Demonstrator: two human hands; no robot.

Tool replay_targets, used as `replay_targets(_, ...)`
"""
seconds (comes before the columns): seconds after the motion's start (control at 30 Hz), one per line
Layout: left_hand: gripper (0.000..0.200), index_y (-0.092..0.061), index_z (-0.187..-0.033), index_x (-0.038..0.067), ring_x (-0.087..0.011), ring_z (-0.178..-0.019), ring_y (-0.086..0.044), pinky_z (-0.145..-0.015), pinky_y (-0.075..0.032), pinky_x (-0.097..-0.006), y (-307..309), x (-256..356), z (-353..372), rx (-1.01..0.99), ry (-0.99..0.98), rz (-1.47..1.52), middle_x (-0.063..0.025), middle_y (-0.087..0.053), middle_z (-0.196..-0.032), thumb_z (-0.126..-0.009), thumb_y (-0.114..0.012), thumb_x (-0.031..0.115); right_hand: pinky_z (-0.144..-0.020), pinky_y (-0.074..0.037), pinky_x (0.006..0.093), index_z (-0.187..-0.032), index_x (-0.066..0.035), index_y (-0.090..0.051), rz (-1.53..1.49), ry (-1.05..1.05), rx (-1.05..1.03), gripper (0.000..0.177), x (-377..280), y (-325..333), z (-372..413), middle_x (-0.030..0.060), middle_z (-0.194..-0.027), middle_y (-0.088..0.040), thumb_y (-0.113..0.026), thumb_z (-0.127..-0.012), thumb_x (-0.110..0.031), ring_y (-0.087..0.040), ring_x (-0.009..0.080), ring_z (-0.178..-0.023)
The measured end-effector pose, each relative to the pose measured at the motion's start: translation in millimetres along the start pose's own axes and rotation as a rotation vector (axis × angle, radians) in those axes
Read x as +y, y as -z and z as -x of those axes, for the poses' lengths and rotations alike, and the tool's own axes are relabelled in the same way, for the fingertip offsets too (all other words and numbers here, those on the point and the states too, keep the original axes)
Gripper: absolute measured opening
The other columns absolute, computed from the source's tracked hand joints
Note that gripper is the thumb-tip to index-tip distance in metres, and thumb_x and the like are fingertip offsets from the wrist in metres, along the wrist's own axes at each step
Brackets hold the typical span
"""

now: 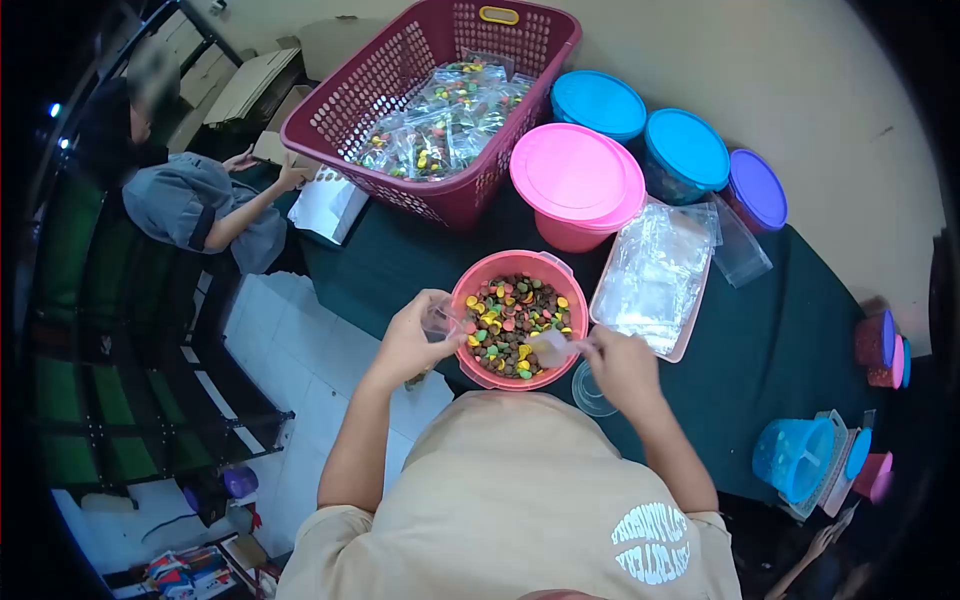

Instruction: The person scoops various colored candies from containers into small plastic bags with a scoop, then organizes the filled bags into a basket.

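Note:
A round pink tub (468,372) stands at the table's near edge, holding many small brown, yellow, green and pink candies (510,305). My left hand (415,335) is closed around a small clear plastic cup (440,321) at the tub's left rim. In my right hand (620,365) is the handle of a pale translucent scoop (549,349), its head over the candies on the right side. A clear round lid (593,390) lies beside the tub, partly beneath my right hand.
A maroon basket (470,195) of filled candy bags stands at the back. Lidded tubs, one with a pink lid (578,172), line the rear edge. Right of the candy tub, a tray holds clear empty bags (655,270). Another person (215,205) is at the left; a blue basket (790,455) stands far right.

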State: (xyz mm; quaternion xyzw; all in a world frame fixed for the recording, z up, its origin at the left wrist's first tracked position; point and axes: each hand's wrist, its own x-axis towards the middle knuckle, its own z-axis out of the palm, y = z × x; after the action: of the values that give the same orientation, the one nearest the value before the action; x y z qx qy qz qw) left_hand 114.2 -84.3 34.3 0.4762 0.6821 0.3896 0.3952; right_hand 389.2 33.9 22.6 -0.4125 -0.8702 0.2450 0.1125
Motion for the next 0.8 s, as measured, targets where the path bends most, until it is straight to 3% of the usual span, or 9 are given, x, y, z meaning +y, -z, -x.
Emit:
replay_targets(0.1,0.06,-0.05,-0.116,-0.002,-0.0201,-0.088,-0.063,-0.077,-0.051,-0.0335,-10.0,-24.8,-2.1,0.257,0.13,-0.362,-0.014,-0.062,-0.101,-0.069,-0.08,0.02,-0.062,-0.046,0.0475,-0.085,-0.004,-0.057,-0.103,-0.063,-0.093,0.023,-1.7,-43.1,3.9,0.018,-0.07,-0.063,-0.057,-0.089,-0.026,-0.062,0.0373,-0.068)
replay_targets(0.37,0.05,-0.05,-0.109,-0.001,-0.0183,-0.08,-0.065,-0.07,-0.053,-0.0323,-15.6,-13.3,-1.6,0.142,0.306,0.111,-0.0128,-0.066,-0.091,-0.074,-0.078,0.022,-0.061,-0.046,0.0493,-0.086,-0.002,-0.055,-0.138,-0.104,-0.23,0.024,-18.3,-41.3,9.3,0.0219,-0.073,-0.062,-0.053,-0.091,-0.026,-0.061,0.0401,-0.071)
replay_targets(0.43,0.051,-0.05,-0.111,-0.001,-0.019,-0.082,-0.065,-0.073,-0.053,-0.0329,-18.0,-15.4,-2.9,0.112,0.312,0.111,-0.0135,-0.066,-0.094,-0.073,-0.078,0.021,-0.062,-0.046,0.045,-0.09,-0.001,-0.056,-0.235,-0.097,-0.19,0.025,-3.2,-49.2,9.4,0.0213,-0.073,-0.061,-0.052,-0.092,-0.025,-0.061,0.0371,-0.071)
replay_targets(0.53,0.056,-0.049,-0.115,-0.001,-0.0212,-0.09,-0.065,-0.079,-0.051,-0.0335,-22.4,-25.7,-5.3,0.112,0.215,0.043,-0.0141,-0.064,-0.102,-0.072,-0.078,0.022,-0.06,-0.042,0.0338,-0.096,0.001,-0.059,-0.596,-0.284,-0.214,0.024,7.7,-49.7,6.4,0.0097,-0.066,-0.055,-0.053,-0.093,-0.021,-0.054,0.0191,-0.061)
replay_targets(0.57,0.056,-0.049,-0.115,-0.001,-0.0212,-0.09,-0.065,-0.079,-0.051,-0.0335,-23.2,-29.5,-5.5,0.117,0.209,0.043,-0.0141,-0.064,-0.102,-0.072,-0.078,0.022,-0.06,-0.042,0.0338,-0.096,0.001,-0.059,-0.595,-0.277,-0.21,0.024,10.2,-50.5,6.4,0.0097,-0.066,-0.055,-0.053,-0.093,-0.021,-0.054,0.0191,-0.061)
replay_targets(0.63,0.056,-0.045,-0.12,0.001,-0.0111,-0.068,-0.061,-0.049,-0.049,-0.0241,-25.0,-33.4,-5.8,0.105,0.134,-0.073,-0.0112,-0.063,-0.093,-0.076,-0.076,0.017,-0.056,-0.04,0.0298,-0.093,0.001,-0.059,-0.756,-0.333,-0.191,0.022,14.3,-50.5,6.8,0.0041,-0.065,-0.053,-0.054,-0.093,-0.02,-0.049,0.0116,-0.06)
replay_targets(0.7,0.057,-0.045,-0.12,0.001,-0.0159,-0.078,-0.063,-0.06,-0.052,-0.0284,-25.6,-38.1,-2.6,0.07,0.179,-0.077,-0.013,-0.062,-0.101,-0.075,-0.076,0.018,-0.054,-0.037,0.0276,-0.093,0.0,-0.059,-0.797,-0.354,-0.199,0.021,19.0,-45.2,6.6,0.0017,-0.064,-0.051,-0.054,-0.094,-0.02,-0.047,0.0092,-0.06)
replay_targets(0.77,0.057,-0.047,-0.118,0.002,-0.0234,-0.095,-0.061,-0.078,-0.051,-0.0353,-31.3,-51.6,1.4,0.235,-0.084,-0.329,-0.0131,-0.059,-0.112,-0.073,-0.077,0.017,-0.051,-0.032,0.0235,-0.091,-0.002,-0.06,-0.881,-0.395,-0.205,0.021,14.5,-33.8,6.4,-0.0037,-0.064,-0.046,-0.053,-0.095,-0.021,-0.041,0.0047,-0.059)
replay_targets(0.8,0.057,-0.047,-0.118,0.002,-0.0234,-0.095,-0.061,-0.078,-0.051,-0.0353,-30.9,-40.9,3.1,0.23,-0.085,-0.336,-0.0131,-0.059,-0.112,-0.073,-0.077,0.017,-0.052,-0.032,0.0231,-0.091,-0.002,-0.061,-0.941,-0.385,-0.208,0.022,18.5,-32.1,5.7,-0.0042,-0.064,-0.046,-0.053,-0.095,-0.022,-0.04,0.0047,-0.059)
